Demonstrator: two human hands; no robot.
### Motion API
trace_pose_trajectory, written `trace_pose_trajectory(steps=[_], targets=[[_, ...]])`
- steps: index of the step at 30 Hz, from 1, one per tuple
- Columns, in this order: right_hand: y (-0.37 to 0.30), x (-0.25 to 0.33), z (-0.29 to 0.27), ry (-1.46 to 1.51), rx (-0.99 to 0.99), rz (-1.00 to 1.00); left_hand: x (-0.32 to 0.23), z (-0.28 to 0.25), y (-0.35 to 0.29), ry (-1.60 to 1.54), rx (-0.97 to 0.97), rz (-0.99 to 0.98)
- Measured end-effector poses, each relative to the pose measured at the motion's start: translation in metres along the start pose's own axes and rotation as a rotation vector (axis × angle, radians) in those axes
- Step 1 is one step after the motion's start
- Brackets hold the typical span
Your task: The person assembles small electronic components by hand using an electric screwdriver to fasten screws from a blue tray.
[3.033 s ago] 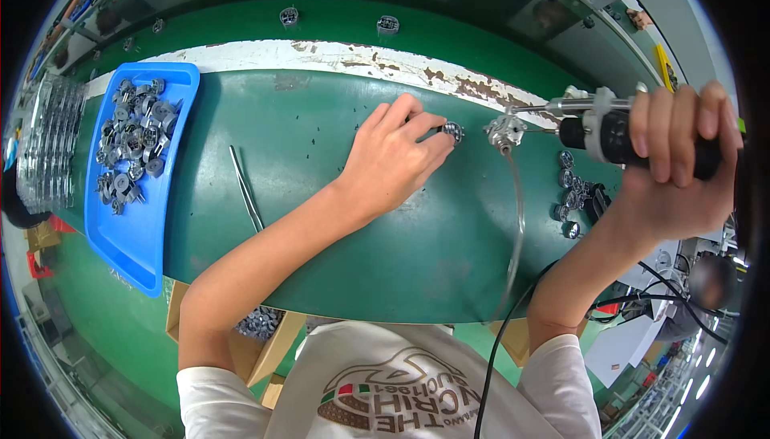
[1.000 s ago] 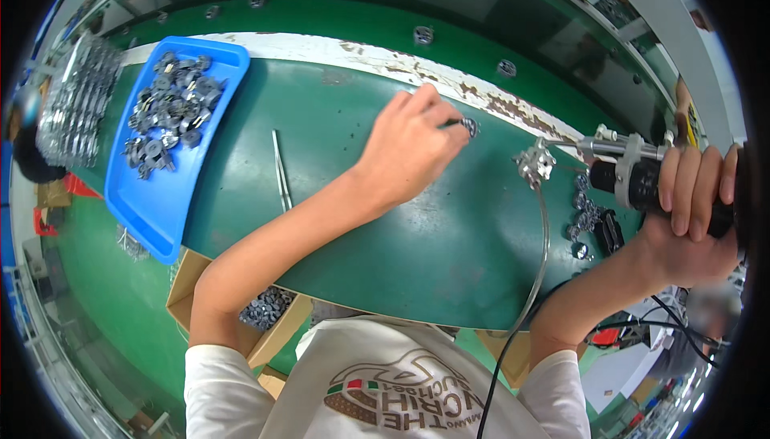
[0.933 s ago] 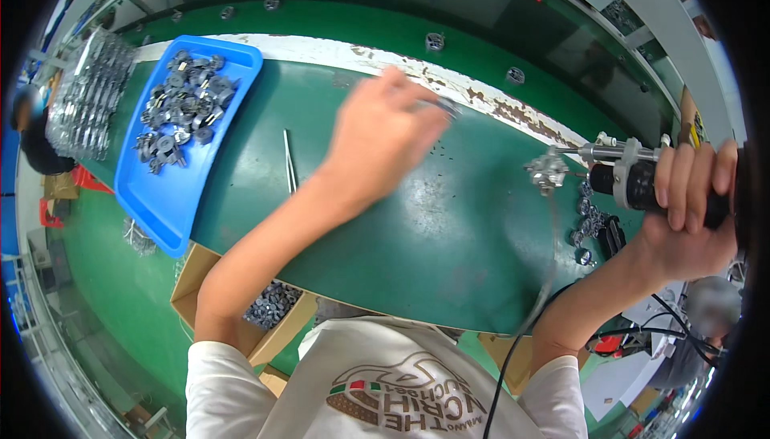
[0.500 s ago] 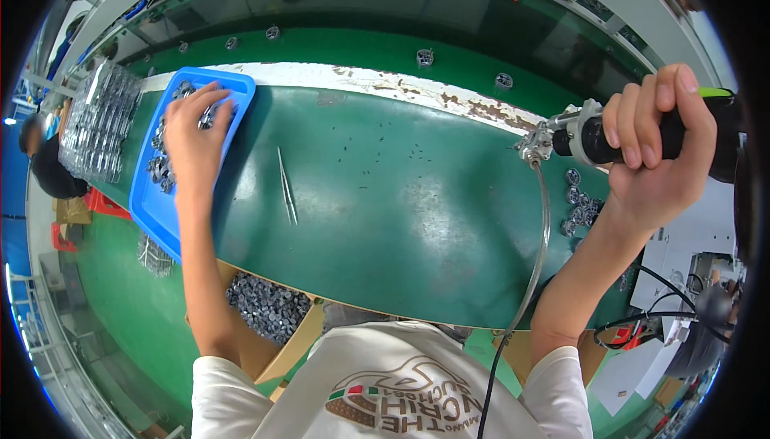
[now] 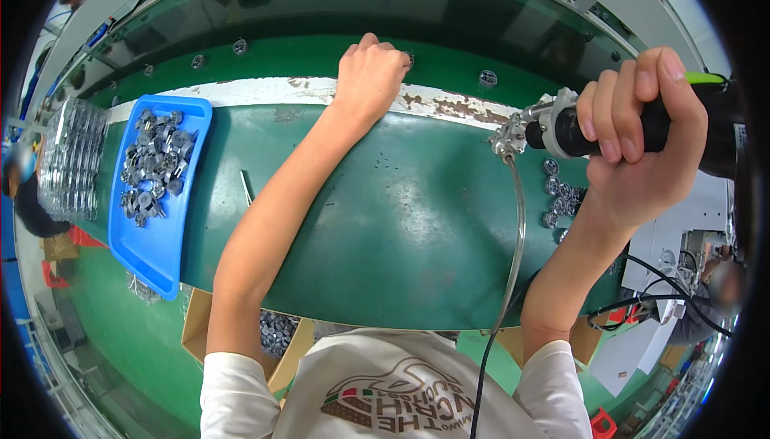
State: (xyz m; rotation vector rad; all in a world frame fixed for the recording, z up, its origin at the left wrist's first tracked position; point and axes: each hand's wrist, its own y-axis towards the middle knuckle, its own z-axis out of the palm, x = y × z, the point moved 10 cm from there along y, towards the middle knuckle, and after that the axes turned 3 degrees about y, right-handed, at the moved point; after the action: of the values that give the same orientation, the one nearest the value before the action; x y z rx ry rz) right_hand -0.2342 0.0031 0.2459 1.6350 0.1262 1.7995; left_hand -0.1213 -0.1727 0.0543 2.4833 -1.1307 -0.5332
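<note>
My left hand reaches over the table's far edge to the green belt. Its fingers are curled round a small round metal part, mostly hidden by the hand with only its right side showing. At the right, my right hand is wrapped round the black body of a powered screwdriver, held level with its metal head pointing left. A clear hose hangs from that head. To the left, a blue tray holds a heap of small grey parts. Tweezers lie partly behind my left forearm.
Other round parts sit spaced along the belt. Several metal parts cluster beside my right forearm. Tiny dark screws are scattered mid-table. Clear stacked trays stand far left; a cardboard box of parts sits below the table edge.
My left hand has left the blue tray and moved right and away, onto the belt, closing round a part there. My right hand keeps its hold on the screwdriver. The whole view has shifted slightly.
</note>
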Motion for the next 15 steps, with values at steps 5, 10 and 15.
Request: trace_pose_trajectory(steps=[5,10,15], targets=[[-0.006,0.004,0.001,-0.040,0.043,0.006,-0.018,-0.027,-0.016,-0.057,-0.104,0.116],[-0.002,-0.006,0.011,-0.034,0.103,0.076,-0.072,-0.057,-0.083,-0.305,-0.063,0.340],[-0.012,-0.015,0.029,0.029,0.159,0.074,-0.076,-0.052,-0.112,-0.300,-0.028,0.359]])
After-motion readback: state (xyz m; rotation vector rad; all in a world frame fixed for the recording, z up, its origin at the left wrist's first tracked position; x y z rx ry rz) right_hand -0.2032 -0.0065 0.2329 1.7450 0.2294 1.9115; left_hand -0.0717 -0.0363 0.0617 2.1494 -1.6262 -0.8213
